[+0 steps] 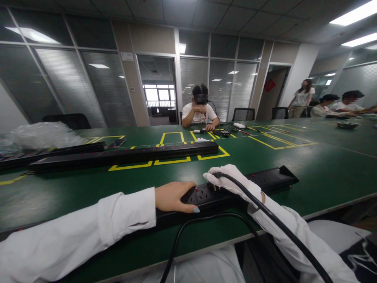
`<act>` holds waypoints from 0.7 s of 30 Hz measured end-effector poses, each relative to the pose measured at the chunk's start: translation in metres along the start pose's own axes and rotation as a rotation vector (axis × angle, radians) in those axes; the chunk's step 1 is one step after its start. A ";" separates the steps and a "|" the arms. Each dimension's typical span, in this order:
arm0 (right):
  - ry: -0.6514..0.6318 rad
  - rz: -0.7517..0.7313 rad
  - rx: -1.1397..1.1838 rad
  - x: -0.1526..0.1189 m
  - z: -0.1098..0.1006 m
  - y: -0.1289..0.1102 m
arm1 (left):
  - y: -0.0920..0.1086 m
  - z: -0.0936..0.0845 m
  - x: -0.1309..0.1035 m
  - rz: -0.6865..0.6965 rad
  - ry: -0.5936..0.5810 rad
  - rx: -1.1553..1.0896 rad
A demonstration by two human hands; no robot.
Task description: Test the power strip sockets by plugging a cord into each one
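Left hand (173, 195) flat on power strip (235, 188), fingers together, pinning it to the counter (309, 169); gloved right hand (229, 179) grip clamped on plug (217, 175) over a socket, lower centre.

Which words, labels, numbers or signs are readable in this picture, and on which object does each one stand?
No text can be read with certainty.
Red sign on the far doorway: a mark shows, too blurred to read.
Small wall plate beside the glass door: too small to read.
Near power strip under the left hand and gloved right hand: no legible marking.
Long power strip on the green table: none visible.
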State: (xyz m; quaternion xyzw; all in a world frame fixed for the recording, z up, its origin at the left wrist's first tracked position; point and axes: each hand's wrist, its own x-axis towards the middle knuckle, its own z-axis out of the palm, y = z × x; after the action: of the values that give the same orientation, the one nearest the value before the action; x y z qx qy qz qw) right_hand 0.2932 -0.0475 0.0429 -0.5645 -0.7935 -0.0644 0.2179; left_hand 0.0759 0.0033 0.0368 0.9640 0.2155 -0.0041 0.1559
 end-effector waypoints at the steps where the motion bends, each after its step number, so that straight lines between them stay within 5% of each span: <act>1: 0.018 -0.001 -0.028 -0.001 0.002 0.000 | 0.000 0.000 0.000 0.001 0.000 0.001; 11: 0.175 0.001 -0.203 -0.010 0.011 -0.003 | -0.001 0.001 0.001 -0.006 -0.016 0.011; 21: 0.189 -0.001 -0.245 -0.022 0.011 -0.006 | -0.002 0.002 0.000 -0.008 -0.006 0.018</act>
State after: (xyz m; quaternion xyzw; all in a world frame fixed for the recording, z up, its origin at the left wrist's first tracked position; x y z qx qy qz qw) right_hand 0.2909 -0.0649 0.0248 -0.5780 -0.7558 -0.2139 0.2211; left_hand 0.0753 0.0045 0.0343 0.9645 0.2187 -0.0097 0.1477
